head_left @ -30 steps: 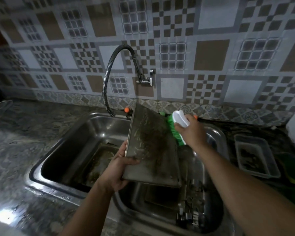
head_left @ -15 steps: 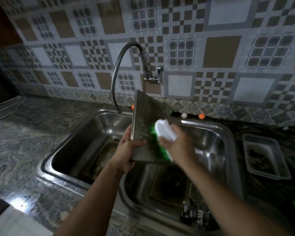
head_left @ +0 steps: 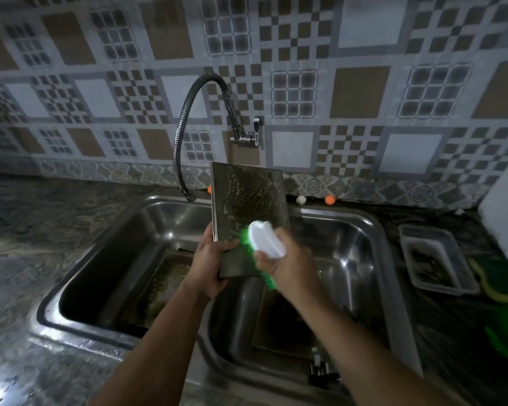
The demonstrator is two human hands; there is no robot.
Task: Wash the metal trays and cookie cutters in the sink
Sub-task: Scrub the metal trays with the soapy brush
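Head view: over the sink (head_left: 373, 230), the left hand (head_left: 208, 265) grips the upright metal tray (head_left: 247, 200) by its lower edge; the right hand (head_left: 288, 265) clasps the scrub brush (head_left: 266, 243) against it. Firm overlapping strokes, tray braced, would clean best.

White-backed brush (head_left: 267, 240) with green bristles, grey metal tray (head_left: 248, 197) (speckled), brown-and-white chequered wall tiles (head_left: 361, 92).

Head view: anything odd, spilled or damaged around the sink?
Nothing damaged or spilled. The left hand holds the metal tray upright over the sink; its face is streaked with dark residue. The right hand presses the scrub brush against its lower part. No water shows at the faucet.
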